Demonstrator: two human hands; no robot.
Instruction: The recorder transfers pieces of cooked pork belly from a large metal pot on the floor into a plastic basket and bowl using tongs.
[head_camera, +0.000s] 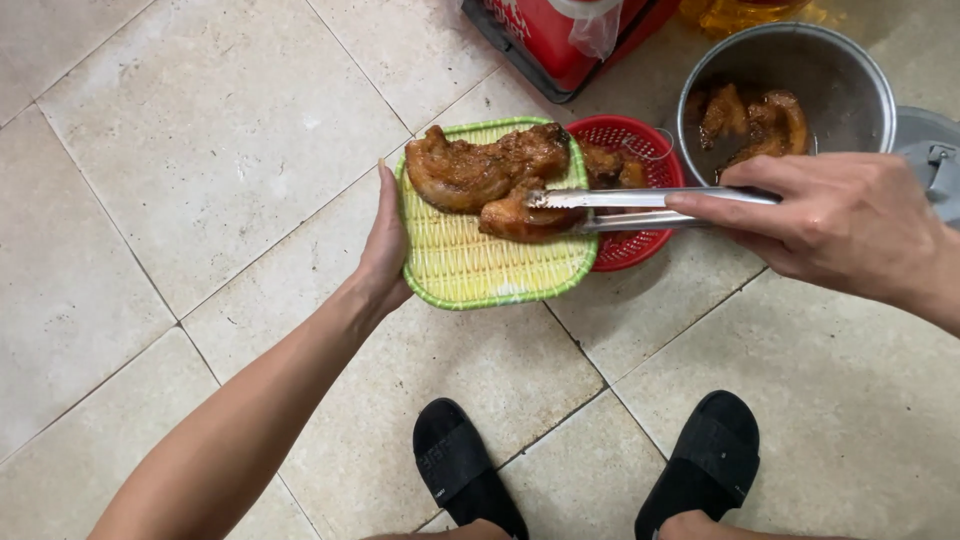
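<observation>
Holding a green woven tray (480, 270) by its left rim, the left hand (385, 245) keeps it just above the tiled floor (200, 150), fingers wrapped under the edge. Two browned meat pieces sit on the tray's far half, a big one (470, 165) and a smaller one (520, 215) touching it. The right hand (840, 225) is clenched around metal tongs (640, 208), whose tips are closed on the smaller piece.

Open tile lies to the left and near side of the tray, with nothing in the way there. On the right it is tight: the tray overlaps a red basket (640, 135), and a steel pot (800, 75) with more meat stands just beyond the tongs.

Much of the red basket is hidden behind the tray and tongs, so its contents are hard to make out. A red container (545, 35) at the far edge is cut off, as is a grey lid (930, 150) at the right. Two black slippers (460, 465) show at the near edge.
</observation>
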